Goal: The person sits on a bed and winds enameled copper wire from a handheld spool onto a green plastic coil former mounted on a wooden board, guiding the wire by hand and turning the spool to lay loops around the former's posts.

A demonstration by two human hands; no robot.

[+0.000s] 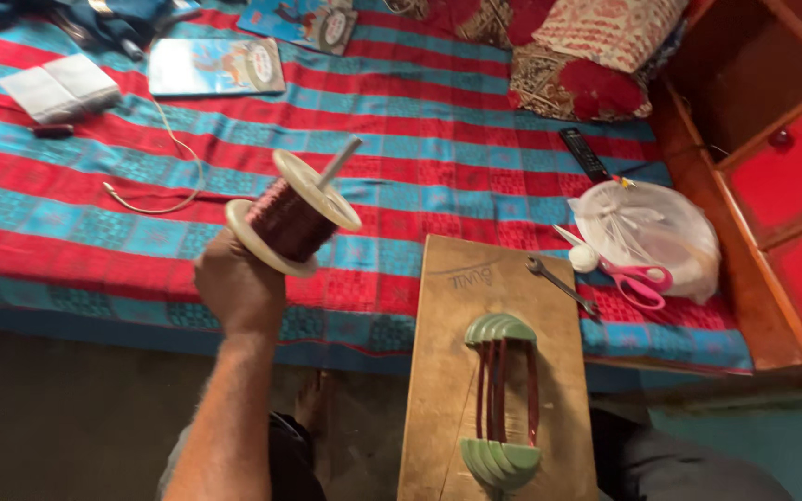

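At the upper left of the frame a white folded cloth [62, 86] and a thin picture booklet [215, 66] lie on the red-and-turquoise striped bedspread [438, 158], with a pale cord [174, 176] looping below them. Left of centre the left hand [237, 286] is raised, fingers clamped around the lower flange of a spool of reddish copper wire [294, 215] – tilted, its axle rod pointing up and to the right, likely so the wire can run off freely. At lower centre a wooden board [475, 371] juts out from the bed edge, carrying a green stepped winding former [501, 399] with dark red turns of wire strung between its two ends. Just past the board's right edge lie a small spanner [561, 286], pink-handled scissors [631, 278] and a clear plastic bag [647, 232]; a black remote [584, 153] sits above. The right hand is out of sight.
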